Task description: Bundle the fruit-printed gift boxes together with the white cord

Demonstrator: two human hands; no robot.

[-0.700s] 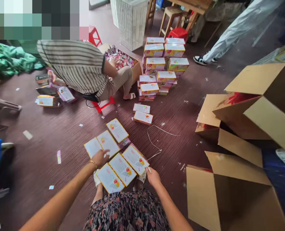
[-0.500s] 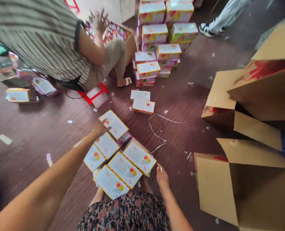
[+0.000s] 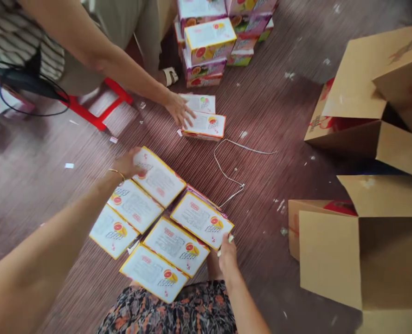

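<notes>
Several flat white boxes with yellow edges and fruit pictures lie in a cluster (image 3: 164,218) on the floor in front of my knees. My left hand (image 3: 127,163) rests on the far box of the cluster (image 3: 159,177), at its left corner. My right hand (image 3: 227,253) touches the near right corner of the rightmost box (image 3: 202,220). A co-worker's hand (image 3: 178,109) reaches from the upper left onto a separate pair of boxes (image 3: 206,124) farther away.
A stack of colourful boxes (image 3: 211,44) stands at the top. Open cardboard cartons (image 3: 359,250) sit at right. A white cord (image 3: 227,174) lies on the dark floor. A red stool (image 3: 98,104) is under the seated co-worker in a striped shirt.
The view has tipped down and closer. My left hand has slid out to the far box. The co-worker's arm has swung down from the candy box onto the separate boxes.
</notes>
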